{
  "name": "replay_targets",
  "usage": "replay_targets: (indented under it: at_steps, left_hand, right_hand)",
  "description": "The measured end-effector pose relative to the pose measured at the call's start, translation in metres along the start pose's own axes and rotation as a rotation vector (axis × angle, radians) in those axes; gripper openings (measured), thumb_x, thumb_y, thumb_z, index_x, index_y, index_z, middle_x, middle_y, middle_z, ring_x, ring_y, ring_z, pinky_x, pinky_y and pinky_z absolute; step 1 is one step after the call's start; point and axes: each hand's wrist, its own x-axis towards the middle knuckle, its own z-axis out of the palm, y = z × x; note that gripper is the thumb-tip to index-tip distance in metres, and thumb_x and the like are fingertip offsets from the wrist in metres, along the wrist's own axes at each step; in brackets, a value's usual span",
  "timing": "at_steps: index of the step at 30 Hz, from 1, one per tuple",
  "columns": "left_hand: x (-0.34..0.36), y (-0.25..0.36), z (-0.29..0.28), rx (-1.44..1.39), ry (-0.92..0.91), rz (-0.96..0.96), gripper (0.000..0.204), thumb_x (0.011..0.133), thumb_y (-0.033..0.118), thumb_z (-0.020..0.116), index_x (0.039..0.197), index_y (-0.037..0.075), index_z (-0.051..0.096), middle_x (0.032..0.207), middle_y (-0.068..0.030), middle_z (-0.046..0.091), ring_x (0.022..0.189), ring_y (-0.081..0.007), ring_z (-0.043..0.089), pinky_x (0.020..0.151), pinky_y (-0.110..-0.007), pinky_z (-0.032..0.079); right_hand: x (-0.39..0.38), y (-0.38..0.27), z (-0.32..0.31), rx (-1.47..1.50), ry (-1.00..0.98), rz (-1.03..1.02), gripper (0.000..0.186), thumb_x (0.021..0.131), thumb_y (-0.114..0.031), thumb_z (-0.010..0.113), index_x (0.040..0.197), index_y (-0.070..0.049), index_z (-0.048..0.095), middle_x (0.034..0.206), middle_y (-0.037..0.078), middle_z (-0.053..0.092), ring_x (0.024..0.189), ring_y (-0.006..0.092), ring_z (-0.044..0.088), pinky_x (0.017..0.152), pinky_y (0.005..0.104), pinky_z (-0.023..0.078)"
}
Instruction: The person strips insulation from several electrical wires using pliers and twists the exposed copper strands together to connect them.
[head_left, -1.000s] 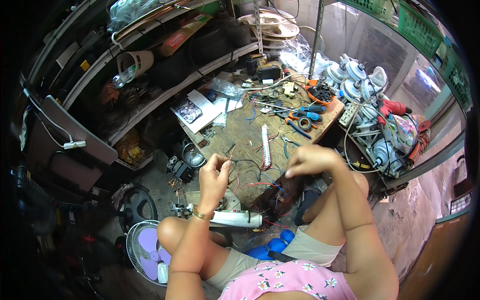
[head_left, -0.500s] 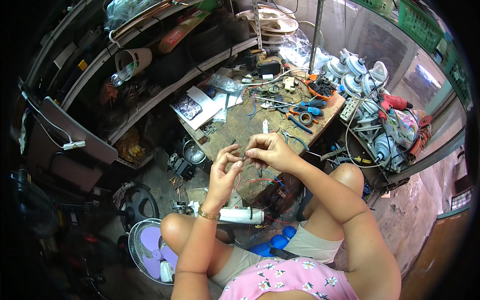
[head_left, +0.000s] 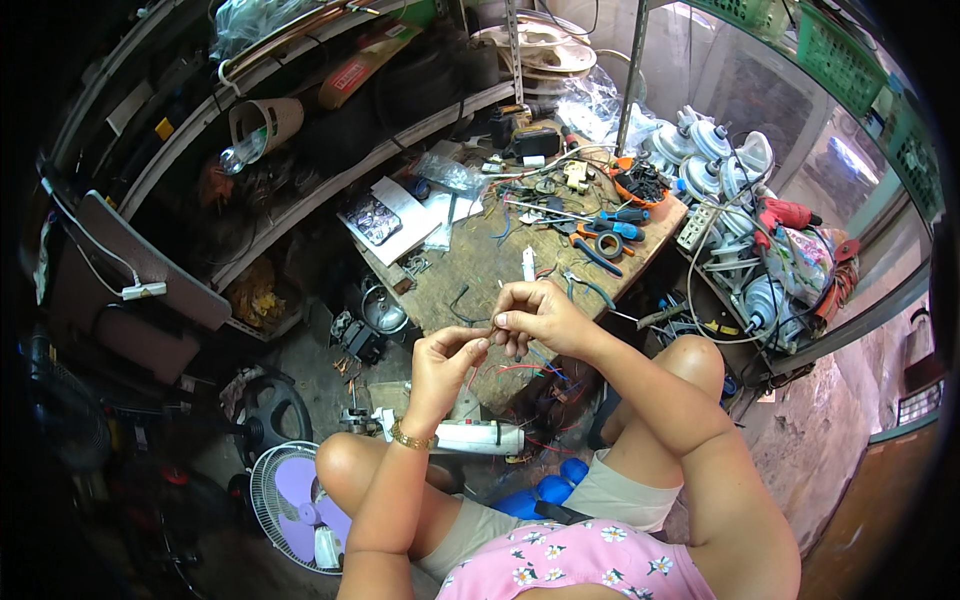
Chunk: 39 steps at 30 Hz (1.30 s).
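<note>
Both my hands meet over the near edge of a wooden workbench. My left hand pinches a thin wire between thumb and forefinger. My right hand closes on it from the other side, fingertips almost touching the left ones. Most of that wire is hidden by the fingers. A dark wire curves up just beyond my left hand. Below the hands hang red wires and blue wires. Past my right hand lie a white connector-like piece and open pliers.
Farther back on the bench are blue-handled pliers, a tape roll, an orange bowl of dark parts and a cordless drill. White fan motors pile up at right. A purple-bladed fan stands low at left.
My left fingers, raised and spread before, have folded down and closed at the wire. The dark wire beyond them now shows. My right hand has shifted slightly down and right.
</note>
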Motion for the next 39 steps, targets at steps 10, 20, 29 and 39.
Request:
replay_targets:
  at_steps: [10,20,29,39]
  left_hand:
    - [-0.006,-0.004,-0.003,0.379,-0.011,0.035,0.010,0.085,0.004,0.058,0.086,-0.005,0.062,0.072,-0.0039,0.062,0.062,-0.0066,0.056,0.056,-0.021,0.047]
    - [-0.014,0.010,-0.020,0.635,-0.137,0.222,0.004,0.078,0.001,0.061,0.076,0.001,0.059,0.066,-0.0062,0.061,0.055,-0.0174,0.058,0.051,-0.027,0.045]
    - [-0.005,0.047,-0.029,1.164,-0.120,0.955,0.005,0.073,0.006,0.063,0.072,0.008,0.059,0.065,-0.0042,0.059,0.060,-0.0204,0.057,0.051,-0.032,0.040]
    - [-0.001,0.025,-0.042,1.095,-0.124,0.547,0.006,0.073,0.009,0.065,0.073,0.008,0.059,0.063,-0.0077,0.058,0.059,-0.0263,0.059,0.053,-0.035,0.043]
  right_hand:
    - [-0.004,0.011,0.008,-0.710,0.122,-0.370,0.012,0.085,-0.009,0.052,0.096,-0.005,0.051,0.075,0.007,0.062,0.062,0.0188,0.062,0.054,0.0280,0.050]
    - [-0.010,0.038,0.008,-1.191,0.034,-0.740,0.015,0.077,-0.019,0.059,0.088,-0.010,0.061,0.062,0.003,0.054,0.057,0.0199,0.056,0.055,0.0318,0.047]
    - [-0.023,0.034,0.041,0.853,-0.603,0.359,0.036,0.097,-0.038,0.038,0.072,-0.012,0.042,0.048,-0.002,0.038,0.039,0.0098,0.033,0.039,0.0236,0.029]
    - [-0.012,0.034,0.037,-1.014,0.201,-0.318,0.023,0.087,-0.027,0.056,0.084,-0.004,0.056,0.072,0.015,0.060,0.067,0.0354,0.059,0.058,0.0422,0.045]
